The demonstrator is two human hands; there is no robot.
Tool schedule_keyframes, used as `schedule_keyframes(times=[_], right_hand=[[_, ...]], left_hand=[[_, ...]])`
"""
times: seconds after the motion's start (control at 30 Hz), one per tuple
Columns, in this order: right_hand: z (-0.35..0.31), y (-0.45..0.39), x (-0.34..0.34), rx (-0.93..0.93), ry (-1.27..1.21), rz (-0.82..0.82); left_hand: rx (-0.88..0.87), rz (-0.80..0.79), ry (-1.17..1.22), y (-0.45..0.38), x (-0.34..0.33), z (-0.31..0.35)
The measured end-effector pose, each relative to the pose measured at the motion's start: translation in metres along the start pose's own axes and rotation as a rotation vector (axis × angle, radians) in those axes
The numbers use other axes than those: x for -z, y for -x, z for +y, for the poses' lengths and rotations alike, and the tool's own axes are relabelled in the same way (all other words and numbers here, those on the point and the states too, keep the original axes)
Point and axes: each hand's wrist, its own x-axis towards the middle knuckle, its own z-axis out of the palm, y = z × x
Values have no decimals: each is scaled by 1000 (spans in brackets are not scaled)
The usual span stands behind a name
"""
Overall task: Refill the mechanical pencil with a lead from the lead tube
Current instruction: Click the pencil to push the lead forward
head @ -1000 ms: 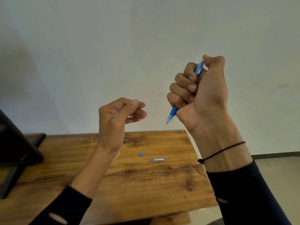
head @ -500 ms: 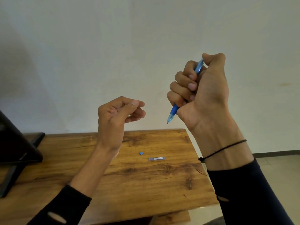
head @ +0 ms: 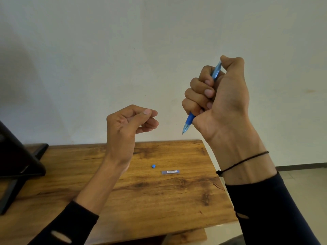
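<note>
My right hand (head: 224, 98) is raised above the table in a fist around the blue mechanical pencil (head: 190, 119). The pencil's tip points down and to the left, and my thumb covers its top end. My left hand (head: 123, 124) hovers to the left of the pencil tip, fingers curled and thumb resting on the forefinger; I see no lead between them. The clear lead tube (head: 170, 172) lies flat on the wooden table (head: 159, 200). A small blue cap (head: 153, 166) sits just left of the tube.
A black stand (head: 17, 161) occupies the table's left end. The table's right edge runs under my right forearm, with floor beyond. A white wall stands behind the table.
</note>
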Motion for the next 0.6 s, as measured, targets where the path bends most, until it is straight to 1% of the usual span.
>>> schedule_keyframes(times=[0.6], right_hand=[[0,0,0,-2,8,9]], left_hand=[[12,0,12,-1,1,-4]])
